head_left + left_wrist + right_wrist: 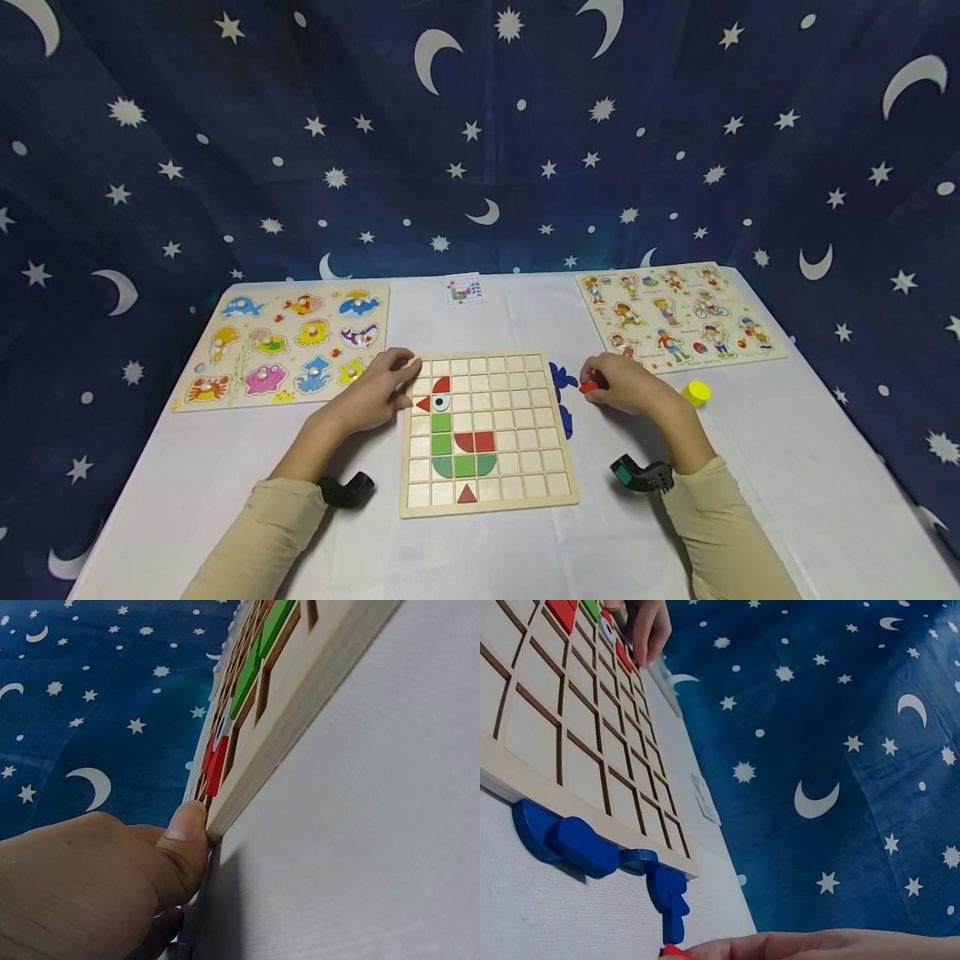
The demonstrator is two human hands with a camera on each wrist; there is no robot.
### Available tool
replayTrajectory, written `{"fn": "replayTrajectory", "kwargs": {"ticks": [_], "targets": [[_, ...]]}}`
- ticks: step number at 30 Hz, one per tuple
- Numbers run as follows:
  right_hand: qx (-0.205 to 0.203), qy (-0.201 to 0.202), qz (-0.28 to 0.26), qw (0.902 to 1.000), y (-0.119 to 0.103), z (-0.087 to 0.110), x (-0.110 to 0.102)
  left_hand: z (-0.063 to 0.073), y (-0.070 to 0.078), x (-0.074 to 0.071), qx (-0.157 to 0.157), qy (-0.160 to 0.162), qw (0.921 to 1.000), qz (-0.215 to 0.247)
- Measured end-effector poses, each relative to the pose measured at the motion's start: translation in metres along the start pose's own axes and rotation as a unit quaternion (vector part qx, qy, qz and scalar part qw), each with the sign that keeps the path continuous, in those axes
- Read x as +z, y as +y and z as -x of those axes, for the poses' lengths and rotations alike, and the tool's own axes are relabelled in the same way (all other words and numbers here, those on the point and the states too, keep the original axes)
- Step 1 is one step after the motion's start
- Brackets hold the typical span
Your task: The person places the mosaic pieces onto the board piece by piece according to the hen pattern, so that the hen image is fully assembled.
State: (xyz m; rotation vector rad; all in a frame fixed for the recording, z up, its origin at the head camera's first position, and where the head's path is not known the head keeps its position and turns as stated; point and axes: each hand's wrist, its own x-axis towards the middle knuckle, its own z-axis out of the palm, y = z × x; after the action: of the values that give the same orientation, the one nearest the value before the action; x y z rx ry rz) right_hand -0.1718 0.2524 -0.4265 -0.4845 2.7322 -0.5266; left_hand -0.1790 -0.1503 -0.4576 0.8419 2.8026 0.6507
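The wooden grid board lies on the table with red, green and eye-patterned tiles forming a bird-like figure. At its upper left corner, my left hand grips the edge; the left wrist view shows the thumb against the frame. My right hand pinches a small red piece just beyond the board's right side. Only a sliver of that piece shows past the fingers in the right wrist view, so its shape is hidden. Several blue pieces lie along the right edge, close to the right fingertips.
A small picture card lies behind the board. The sea-animal puzzle is at the left, the sports-figure puzzle at the right. Near my right forearm stands a yellow cylinder. A dark blue star-patterned cloth hangs behind the white-covered table.
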Motion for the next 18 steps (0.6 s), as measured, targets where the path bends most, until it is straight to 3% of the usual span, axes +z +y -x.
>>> {"fn": "replayTrajectory", "kwargs": {"ticks": [9,18], "targets": [[-0.022,-0.010,-0.006,0.9997,0.0003,0.0057,-0.0040,0.0003,-0.0001,0.0007,0.000,0.002,1.0000,-0.001],[-0.031,0.013,-0.018,0.9993,-0.0069,0.0056,-0.0070,0.0006,-0.0002,0.0011,0.000,0.004,1.0000,-0.003]]}}
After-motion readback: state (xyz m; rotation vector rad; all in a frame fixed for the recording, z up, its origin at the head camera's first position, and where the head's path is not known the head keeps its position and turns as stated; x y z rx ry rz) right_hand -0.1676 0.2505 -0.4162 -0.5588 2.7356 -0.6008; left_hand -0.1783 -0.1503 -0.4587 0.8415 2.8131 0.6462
